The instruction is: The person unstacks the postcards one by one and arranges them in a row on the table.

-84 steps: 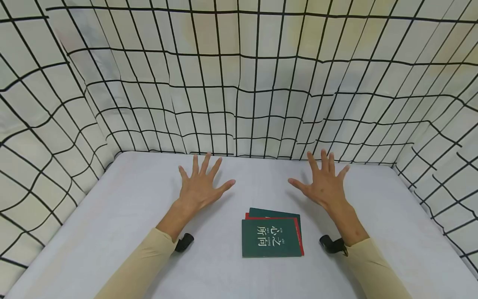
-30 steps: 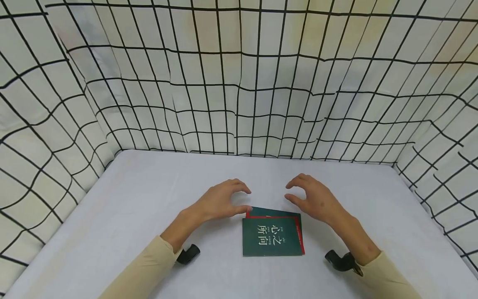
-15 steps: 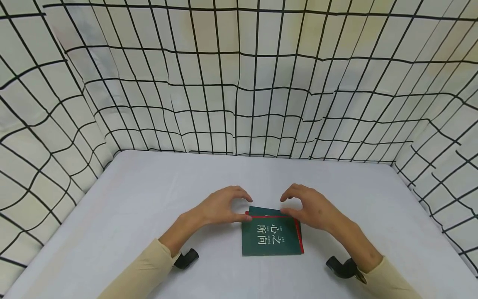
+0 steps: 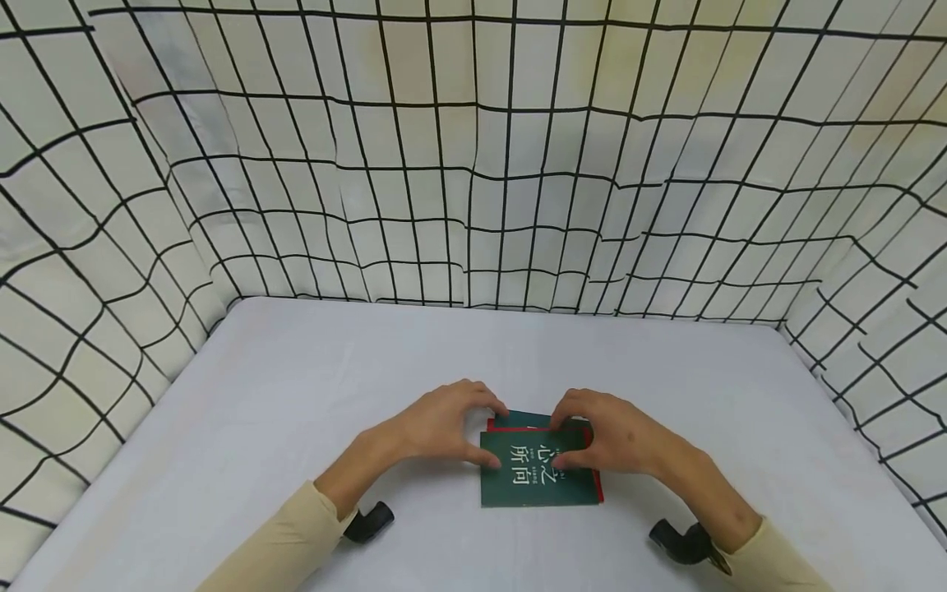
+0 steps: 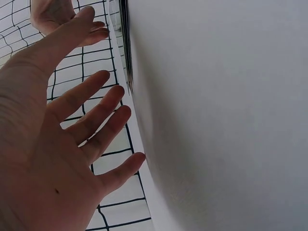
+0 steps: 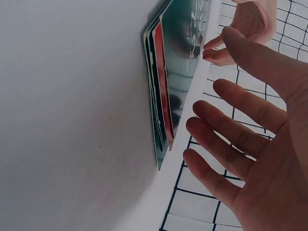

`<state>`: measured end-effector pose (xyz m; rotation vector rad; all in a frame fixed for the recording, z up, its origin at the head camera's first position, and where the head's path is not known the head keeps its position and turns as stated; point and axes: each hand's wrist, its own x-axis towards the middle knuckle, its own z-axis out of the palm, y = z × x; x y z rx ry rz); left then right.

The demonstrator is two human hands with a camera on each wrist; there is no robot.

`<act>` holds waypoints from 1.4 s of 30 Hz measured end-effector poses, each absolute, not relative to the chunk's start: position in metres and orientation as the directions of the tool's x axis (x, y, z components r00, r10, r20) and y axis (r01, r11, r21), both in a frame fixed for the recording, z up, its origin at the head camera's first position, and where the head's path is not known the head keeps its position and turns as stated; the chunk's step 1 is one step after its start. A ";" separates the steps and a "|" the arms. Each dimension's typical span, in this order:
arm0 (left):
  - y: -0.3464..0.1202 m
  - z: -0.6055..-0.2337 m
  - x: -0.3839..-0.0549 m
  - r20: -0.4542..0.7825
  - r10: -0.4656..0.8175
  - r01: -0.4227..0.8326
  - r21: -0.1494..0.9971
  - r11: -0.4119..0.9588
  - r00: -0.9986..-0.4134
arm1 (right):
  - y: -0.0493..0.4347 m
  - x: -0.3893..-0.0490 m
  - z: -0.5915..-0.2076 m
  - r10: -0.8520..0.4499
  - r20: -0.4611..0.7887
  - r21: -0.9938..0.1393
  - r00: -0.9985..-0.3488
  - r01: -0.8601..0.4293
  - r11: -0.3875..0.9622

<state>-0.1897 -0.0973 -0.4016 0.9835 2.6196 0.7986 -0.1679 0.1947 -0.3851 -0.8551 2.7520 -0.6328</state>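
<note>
A small stack of thin booklets lies on the white table. On top is a dark green booklet [image 4: 510,490] with white characters; a red booklet [image 4: 601,488] shows as a strip beneath it, and another green booklet [image 4: 522,418] peeks out behind. My left hand [image 4: 438,423] hovers at the stack's left side, fingers loosely bent, thumb over the cover's edge in the head view. My right hand [image 4: 617,432] hangs over the right part, hiding some characters. In the right wrist view a gap separates that hand's fingers [image 6: 226,130] from the stack. Neither hand holds anything.
White cloth covers the table [image 4: 296,370]. Black grid netting [image 4: 473,205] over pale fabric encloses the back and both sides. A black wrist camera [image 4: 370,522] sits under the left sleeve, another [image 4: 681,543] under the right.
Both hands, first spread wide apart behind the stack, have come inward and toward the body over the booklets, their fingers now more bent. The booklets lie as before.
</note>
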 end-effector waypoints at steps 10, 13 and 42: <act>-0.094 -0.404 -0.184 -0.009 0.734 0.639 0.486 0.596 -0.679 | 0.193 -0.159 -0.386 -0.588 -0.136 -0.437 -0.797 -0.484 0.758; -0.093 -0.404 -0.183 0.005 0.749 0.667 0.459 0.587 -0.662 | 0.191 -0.157 -0.386 -0.593 -0.153 -0.439 -0.791 -0.483 0.758; -0.090 -0.399 -0.176 -0.097 0.760 0.670 0.409 0.619 -0.643 | 0.186 -0.152 -0.387 -0.621 -0.143 -0.357 -0.771 -0.545 0.759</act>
